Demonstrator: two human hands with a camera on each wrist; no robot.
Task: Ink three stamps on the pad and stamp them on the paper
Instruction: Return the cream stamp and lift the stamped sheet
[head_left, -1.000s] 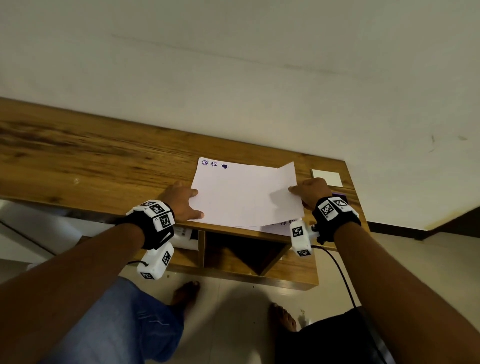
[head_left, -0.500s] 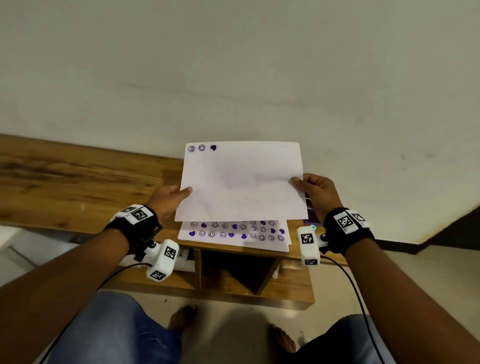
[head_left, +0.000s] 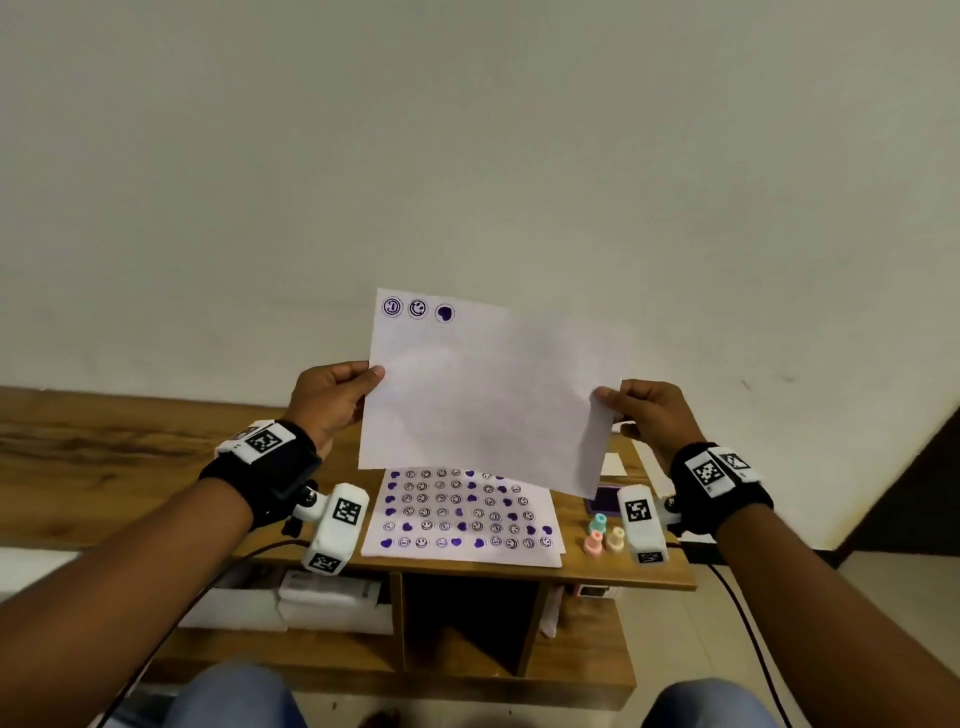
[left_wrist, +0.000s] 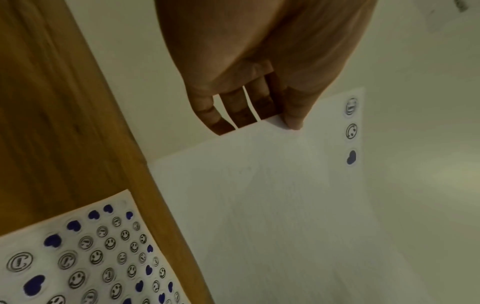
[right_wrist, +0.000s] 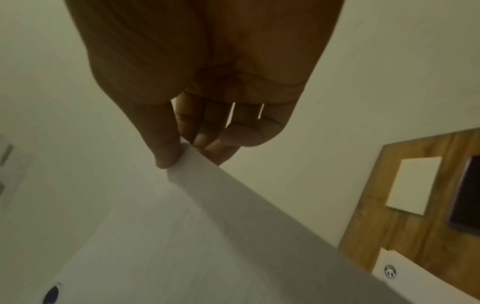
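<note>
I hold a white sheet of paper upright in the air above the wooden table. Three purple stamp marks sit in its top left corner. My left hand pinches the sheet's left edge, thumb in front; the left wrist view shows the paper between thumb and fingers. My right hand pinches the right edge, as the right wrist view shows on the paper. Three small stamps, teal, pink and cream, stand by the purple ink pad at the table's right.
A second sheet covered with several rows of purple stamp marks lies flat on the table under the raised one. A white card lies beyond the ink pad. Shelves with white boxes are below. A pale wall stands behind.
Both hands picked the top sheet off the table and lifted it upright, higher now than half a second ago. The fully stamped sheet beneath came into view.
</note>
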